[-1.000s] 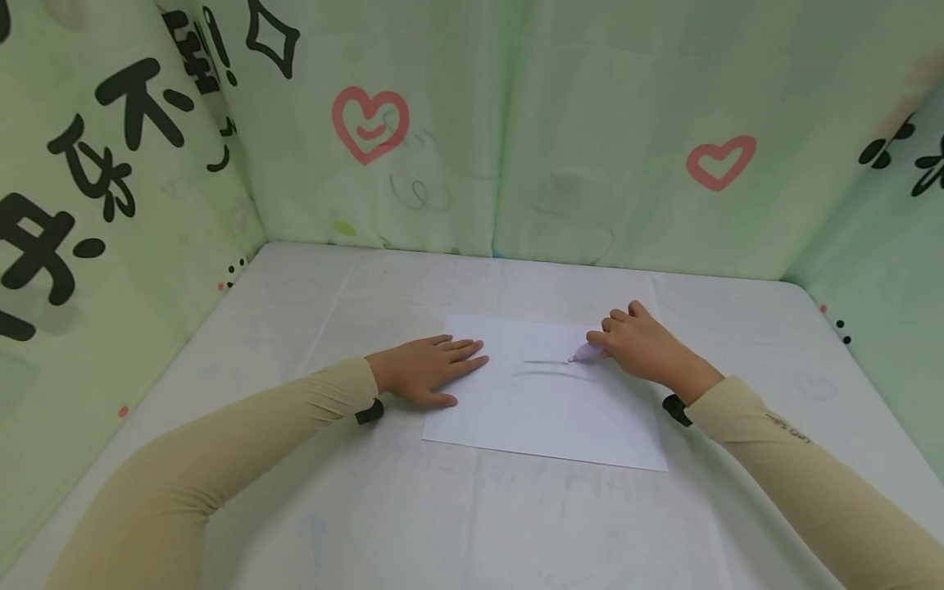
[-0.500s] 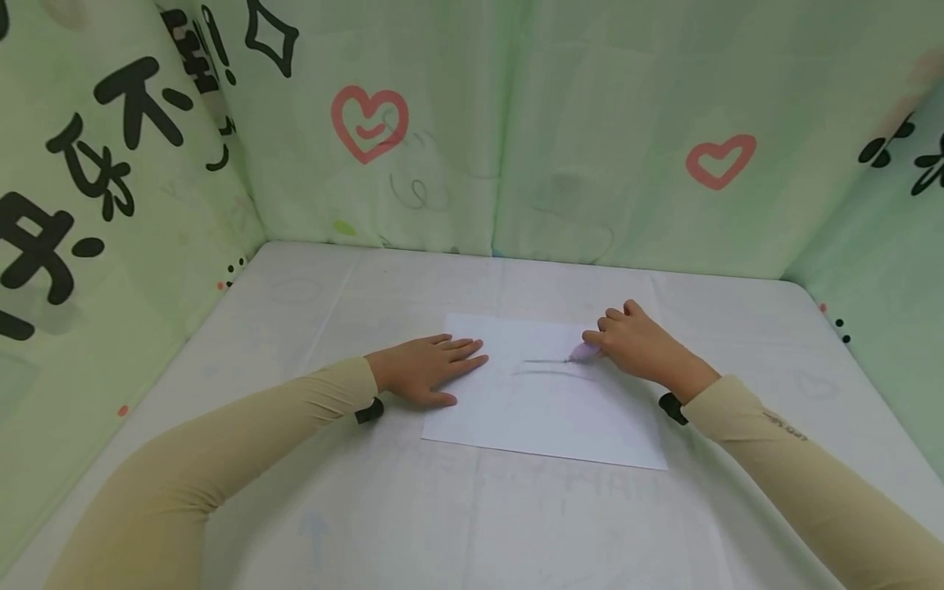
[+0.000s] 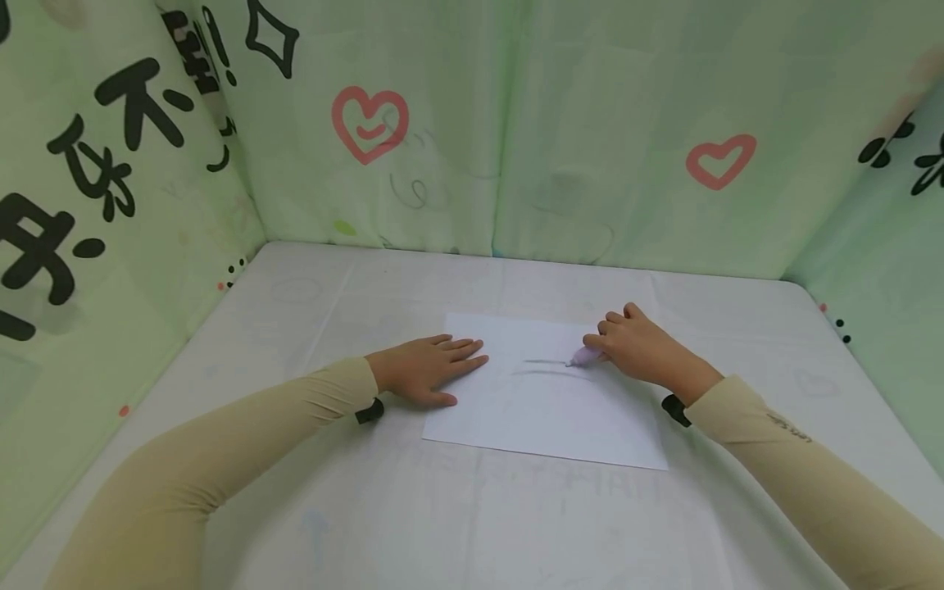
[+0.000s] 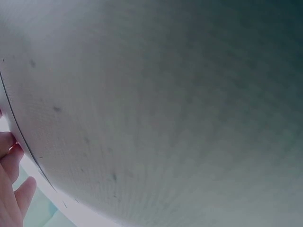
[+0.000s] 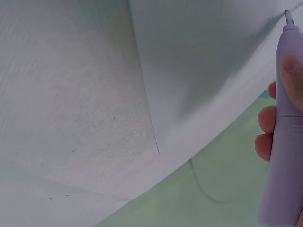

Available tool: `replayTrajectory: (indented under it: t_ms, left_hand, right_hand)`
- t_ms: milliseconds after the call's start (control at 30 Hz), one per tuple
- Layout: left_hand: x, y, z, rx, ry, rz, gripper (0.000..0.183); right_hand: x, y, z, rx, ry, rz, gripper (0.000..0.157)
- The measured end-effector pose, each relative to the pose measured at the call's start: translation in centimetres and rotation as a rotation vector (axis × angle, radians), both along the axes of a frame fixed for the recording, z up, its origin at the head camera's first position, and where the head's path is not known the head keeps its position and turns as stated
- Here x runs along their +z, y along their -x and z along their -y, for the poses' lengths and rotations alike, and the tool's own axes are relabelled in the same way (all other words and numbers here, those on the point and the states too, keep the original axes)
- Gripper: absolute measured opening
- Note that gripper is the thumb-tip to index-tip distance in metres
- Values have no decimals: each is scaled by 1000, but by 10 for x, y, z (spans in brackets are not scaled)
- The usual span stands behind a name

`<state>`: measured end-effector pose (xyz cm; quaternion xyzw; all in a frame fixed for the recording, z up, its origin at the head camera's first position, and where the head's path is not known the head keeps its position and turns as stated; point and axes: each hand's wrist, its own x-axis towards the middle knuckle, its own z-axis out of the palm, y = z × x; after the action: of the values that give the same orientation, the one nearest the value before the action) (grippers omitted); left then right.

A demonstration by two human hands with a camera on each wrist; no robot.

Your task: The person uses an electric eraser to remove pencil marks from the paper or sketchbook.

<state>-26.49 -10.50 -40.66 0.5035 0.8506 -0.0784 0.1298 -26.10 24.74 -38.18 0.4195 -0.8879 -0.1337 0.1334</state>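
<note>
My right hand (image 3: 640, 344) grips a thick lilac electric eraser (image 3: 586, 356), its narrow grey tip at the right end of the upper of two dark pencil lines (image 3: 546, 361) on a white sheet of paper (image 3: 516, 422). The right wrist view has the eraser (image 5: 284, 161) along its right edge, thumb and curled fingers around the body. Spread flat, my left hand (image 3: 428, 370) rests across the left edge of the sheet, fingers straight. Only some fingers (image 4: 12, 161) of a hand show at the left edge of the left wrist view.
A white cloth covers the table (image 3: 354, 508), which carries faint marks and creases. Pale green curtains (image 3: 442, 197) with printed hearts and black characters stand along the back and both sides. Dark wrist-mounted pieces (image 3: 675, 410) sit under both sleeves.
The right hand has shifted slightly left with the eraser, its tip staying near the end of the upper line. The left hand and the sheet have stayed in place.
</note>
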Motion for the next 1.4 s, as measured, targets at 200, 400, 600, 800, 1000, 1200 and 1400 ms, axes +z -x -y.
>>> replayTrajectory:
  t_ms: [200,400,600,800,1000,1200,1400]
  left_hand:
    - [-1,0,1,3,0,-1,74]
    - [-2,0,1,-1,-7,-1,73]
    - [-1,0,1,-2,-6,-11,73]
    - [-2,1,1,0,-12,-5,73]
    - [-2,0,0,0,-13,3,73]
    - [-2,1,0,5,-10,6,73]
    - [-1,1,0,10,-3,12,73]
  right_hand:
    - [-1,0,0,5,10,-7,23]
    - [-1,0,0,15,25,-14,23]
    - [-1,0,1,18,30,-22,23]
    - [-3,2,3,41,39,-27,23]
    - [-3,2,2,26,39,-18,22]
    - [-2,2,3,5,27,-30,22]
    - [-1,3,4,36,26,-25,22]
